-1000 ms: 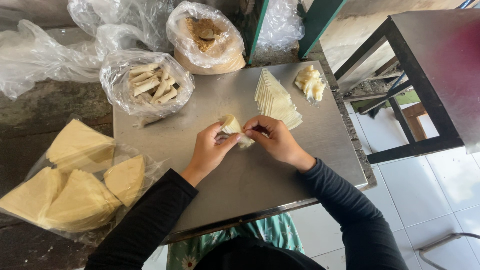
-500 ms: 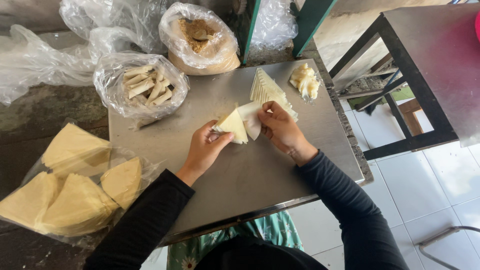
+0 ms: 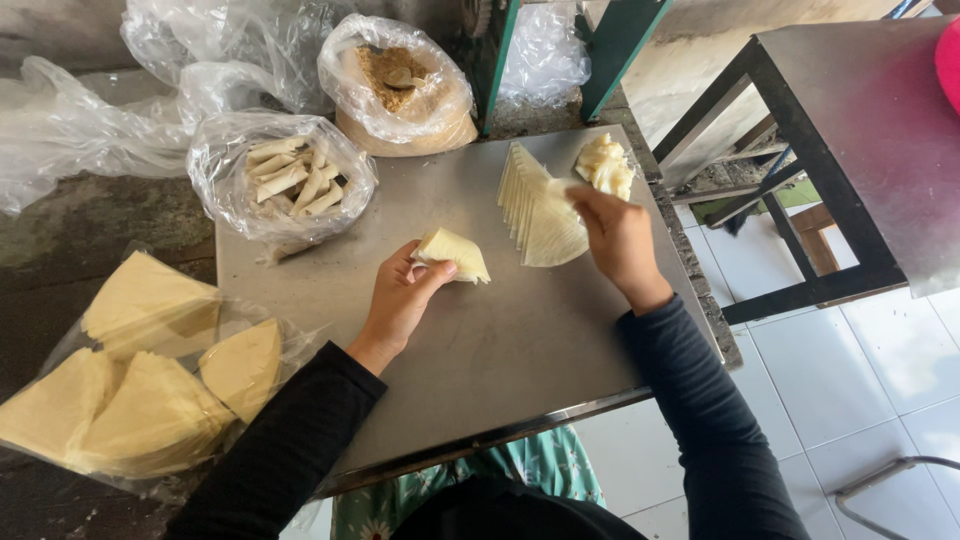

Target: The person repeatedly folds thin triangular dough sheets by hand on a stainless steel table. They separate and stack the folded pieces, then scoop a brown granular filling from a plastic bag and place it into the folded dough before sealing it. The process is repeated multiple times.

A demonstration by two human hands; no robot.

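Gripping one folded wrapper (image 3: 455,255), left hand (image 3: 400,300); right hand (image 3: 615,235) pinching top sheet of one fanned stack (image 3: 535,205); three bags behind.

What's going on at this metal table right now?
A person in dark sleeves works at a steel table. The left hand pinches a folded, triangular pastry wrapper just above the tabletop. The right hand reaches to a fanned stack of wrappers, next to a pale lump of dough. Behind sit a plastic bag of rolled sticks and a bag of brown filling. To the left, a bag holds more triangular wrapper stacks.
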